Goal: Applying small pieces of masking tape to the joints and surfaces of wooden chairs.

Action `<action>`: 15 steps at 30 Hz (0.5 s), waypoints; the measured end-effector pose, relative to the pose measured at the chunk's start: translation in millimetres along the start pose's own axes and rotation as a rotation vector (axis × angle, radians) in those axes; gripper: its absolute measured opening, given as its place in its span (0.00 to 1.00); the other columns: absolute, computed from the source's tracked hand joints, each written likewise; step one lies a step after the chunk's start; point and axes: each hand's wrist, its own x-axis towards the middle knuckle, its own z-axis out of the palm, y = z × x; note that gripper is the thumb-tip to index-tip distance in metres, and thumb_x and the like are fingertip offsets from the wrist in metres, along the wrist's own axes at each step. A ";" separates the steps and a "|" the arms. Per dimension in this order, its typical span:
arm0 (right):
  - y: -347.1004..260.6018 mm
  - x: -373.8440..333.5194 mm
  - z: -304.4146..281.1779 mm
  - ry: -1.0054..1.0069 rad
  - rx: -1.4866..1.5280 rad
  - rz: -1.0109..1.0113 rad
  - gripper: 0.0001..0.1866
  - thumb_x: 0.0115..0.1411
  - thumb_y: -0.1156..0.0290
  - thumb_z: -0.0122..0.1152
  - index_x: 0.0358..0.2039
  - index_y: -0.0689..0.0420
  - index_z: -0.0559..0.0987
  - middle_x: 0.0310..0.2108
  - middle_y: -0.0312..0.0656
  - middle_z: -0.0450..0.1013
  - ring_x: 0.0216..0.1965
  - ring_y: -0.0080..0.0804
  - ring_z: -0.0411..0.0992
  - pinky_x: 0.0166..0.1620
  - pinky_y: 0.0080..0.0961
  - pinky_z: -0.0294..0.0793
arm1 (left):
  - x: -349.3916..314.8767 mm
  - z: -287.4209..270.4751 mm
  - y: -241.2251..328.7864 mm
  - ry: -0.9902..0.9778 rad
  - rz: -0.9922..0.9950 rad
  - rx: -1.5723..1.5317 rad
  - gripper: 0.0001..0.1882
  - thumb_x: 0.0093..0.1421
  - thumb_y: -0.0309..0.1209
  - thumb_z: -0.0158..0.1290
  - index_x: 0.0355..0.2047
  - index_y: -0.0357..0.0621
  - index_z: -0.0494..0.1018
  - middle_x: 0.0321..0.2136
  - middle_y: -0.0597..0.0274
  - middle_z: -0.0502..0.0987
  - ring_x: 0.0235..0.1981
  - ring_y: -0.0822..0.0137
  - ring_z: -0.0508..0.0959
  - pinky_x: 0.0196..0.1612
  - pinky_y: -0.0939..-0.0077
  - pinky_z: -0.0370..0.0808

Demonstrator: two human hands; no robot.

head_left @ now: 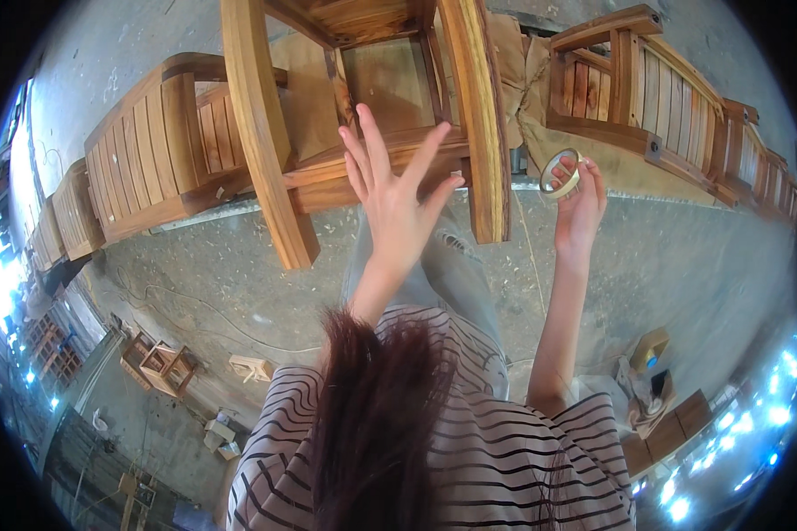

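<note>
A wooden chair frame (323, 196) stands right in front of me, its two thick legs pointing toward me and a crossbar between them. Over that crossbar my left hand (391, 195) is spread, fingers stretched apart, holding nothing; whether it touches the wood I cannot tell. My right hand (580, 208) is off to the right of the frame, with its fingers closed around a roll of tape (553, 170). The roll is pale, and its ring faces up and to the left.
Slatted wooden furniture (142, 146) runs in a row to the left, and more slatted pieces (664, 88) curve off to the right. Brown cardboard (611, 164) lies beneath them. Behind on the concrete floor (239, 292) are a small wooden frame (166, 367) and a thin cable.
</note>
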 end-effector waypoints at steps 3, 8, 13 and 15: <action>-1.3 -0.5 -0.4 -0.010 -0.010 0.002 0.13 0.66 0.71 0.50 0.49 0.60 0.68 0.39 0.47 0.73 0.38 0.33 0.73 0.38 0.27 0.72 | 2.7 2.2 2.0 0.027 -0.126 -0.038 0.32 0.46 0.42 0.68 0.51 0.57 0.69 0.70 0.49 0.45 0.70 0.35 0.38 0.66 0.40 0.40; -7.4 -6.3 2.1 -0.029 -0.009 0.008 0.12 0.67 0.71 0.50 0.49 0.59 0.68 0.39 0.47 0.74 0.38 0.33 0.73 0.38 0.27 0.72 | 3.1 10.6 2.9 0.076 -0.161 0.046 0.28 0.46 0.43 0.67 0.47 0.56 0.71 0.63 0.54 0.58 0.69 0.41 0.46 0.65 0.42 0.43; -28.3 -21.2 10.9 -0.120 -0.045 -0.014 0.13 0.67 0.71 0.49 0.50 0.59 0.68 0.41 0.49 0.74 0.37 0.34 0.74 0.40 0.28 0.73 | -2.7 13.8 -1.7 0.104 -0.096 0.031 0.28 0.48 0.47 0.66 0.48 0.57 0.71 0.63 0.55 0.59 0.69 0.41 0.47 0.65 0.43 0.41; -40.0 -32.7 15.4 -0.222 -0.070 -0.041 0.13 0.67 0.72 0.48 0.51 0.58 0.68 0.41 0.50 0.74 0.37 0.34 0.74 0.41 0.28 0.74 | -3.3 11.6 -1.2 0.099 -0.082 0.026 0.31 0.48 0.47 0.66 0.51 0.57 0.70 0.63 0.54 0.59 0.69 0.44 0.48 0.66 0.44 0.41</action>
